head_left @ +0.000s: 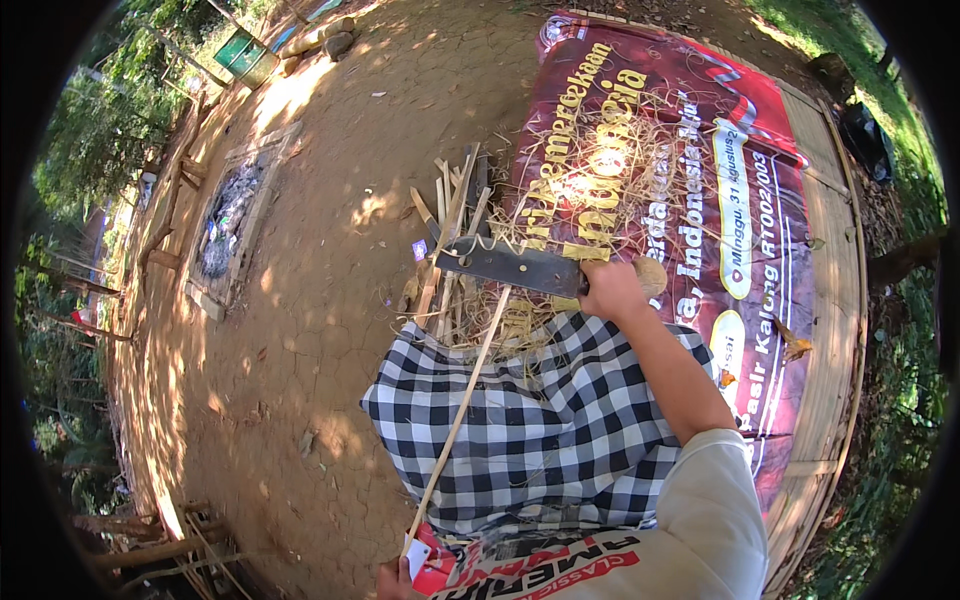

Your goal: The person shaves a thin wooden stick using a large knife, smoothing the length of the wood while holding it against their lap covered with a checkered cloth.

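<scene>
My right hand (612,290) is closed round the handle of a broad, dark-bladed machete (515,268), whose rounded wooden handle end shows beyond the fist. The blade points left, lying across the upper part of a long, thin bamboo strip (462,405). That strip slants down over my lap to my left hand (394,580), closed on its lower end at the bottom edge of the view. A black-and-white checkered cloth (520,430) covers my lap, with some pale shavings on it. Curled shavings rise along the blade's far edge.
Several split bamboo pieces (450,205) lie on the ground just beyond the blade. To the right, a dark red printed banner (780,420) covers a bamboo platform (840,330), with loose shavings (640,150) heaped on it. An ash-filled pit (235,215) and green drum (245,58) stand left.
</scene>
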`<state>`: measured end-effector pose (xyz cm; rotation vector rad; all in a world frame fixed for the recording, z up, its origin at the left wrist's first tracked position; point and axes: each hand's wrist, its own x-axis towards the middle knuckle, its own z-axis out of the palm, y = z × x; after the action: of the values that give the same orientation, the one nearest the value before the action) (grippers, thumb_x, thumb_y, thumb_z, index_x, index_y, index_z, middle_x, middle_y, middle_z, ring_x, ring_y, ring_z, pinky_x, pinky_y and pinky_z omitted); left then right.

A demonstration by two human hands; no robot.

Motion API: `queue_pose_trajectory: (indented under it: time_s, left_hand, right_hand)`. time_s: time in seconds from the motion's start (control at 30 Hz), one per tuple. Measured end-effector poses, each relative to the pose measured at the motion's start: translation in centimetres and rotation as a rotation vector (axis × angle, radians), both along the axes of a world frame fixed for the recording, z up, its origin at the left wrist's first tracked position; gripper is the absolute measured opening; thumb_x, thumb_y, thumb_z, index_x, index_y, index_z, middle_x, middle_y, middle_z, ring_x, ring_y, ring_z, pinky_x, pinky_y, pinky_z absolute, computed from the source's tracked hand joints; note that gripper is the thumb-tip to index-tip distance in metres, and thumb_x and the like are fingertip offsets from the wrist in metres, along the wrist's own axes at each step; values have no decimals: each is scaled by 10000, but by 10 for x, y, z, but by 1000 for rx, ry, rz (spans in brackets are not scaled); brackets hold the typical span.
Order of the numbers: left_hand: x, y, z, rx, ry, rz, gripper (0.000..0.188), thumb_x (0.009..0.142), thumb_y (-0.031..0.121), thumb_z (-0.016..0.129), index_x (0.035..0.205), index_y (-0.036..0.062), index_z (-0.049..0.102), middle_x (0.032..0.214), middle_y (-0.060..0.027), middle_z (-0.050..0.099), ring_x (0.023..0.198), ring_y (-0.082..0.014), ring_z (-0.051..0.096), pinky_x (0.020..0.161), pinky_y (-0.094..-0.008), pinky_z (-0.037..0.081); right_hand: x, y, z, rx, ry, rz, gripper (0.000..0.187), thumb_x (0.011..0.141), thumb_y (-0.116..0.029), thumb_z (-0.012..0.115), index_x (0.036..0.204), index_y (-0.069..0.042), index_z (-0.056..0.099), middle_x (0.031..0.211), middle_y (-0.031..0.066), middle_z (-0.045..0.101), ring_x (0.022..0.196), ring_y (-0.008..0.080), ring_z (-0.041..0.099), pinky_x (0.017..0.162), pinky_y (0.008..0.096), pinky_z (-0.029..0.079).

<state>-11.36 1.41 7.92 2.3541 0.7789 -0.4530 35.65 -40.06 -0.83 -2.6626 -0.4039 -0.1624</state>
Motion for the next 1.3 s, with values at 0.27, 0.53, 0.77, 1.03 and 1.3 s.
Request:
queue_pose_trajectory:
  time_s: [0.27,0.53,0.77,1.03,1.3]
  left_hand:
    - [-29,26,-10,-16,50,-29,472,968,316,468,657,-37,490,501,-106,421,513,-127,389,460,-394,305]
    - [-8,10,-33,-87,7,-43,394,973,281,510,762,-40,595,515,-121,483,493,-143,464,463,-365,372]
    - [66,-22,-28,-200,-41,-49,344,976,255,545,801,-32,612,538,-1,494,456,-71,501,420,-275,412]
    - [84,-44,-24,-166,-75,-34,359,990,257,510,799,-31,609,526,-26,512,431,-97,523,403,-285,405]
    - [69,-50,-36,186,-135,-105,306,942,215,550,755,-23,597,552,-218,532,479,-370,567,463,-429,409]
  right_hand:
    - [12,0,-13,-74,146,-104,230,658,-233,664,804,-55,667,764,175,671,745,350,660,658,432,523]
    - [27,-50,-37,547,344,-676,317,654,-232,686,776,59,659,728,243,658,684,336,668,638,407,511]
    - [-7,-3,26,760,310,-395,273,667,-166,665,820,58,639,640,190,615,584,310,608,603,396,497]
    - [-30,19,36,141,153,309,243,622,-203,679,818,-59,677,713,174,653,706,352,654,680,446,525]
    - [-39,46,20,-66,317,488,253,587,-208,665,817,-102,674,718,138,661,717,340,654,652,441,516]
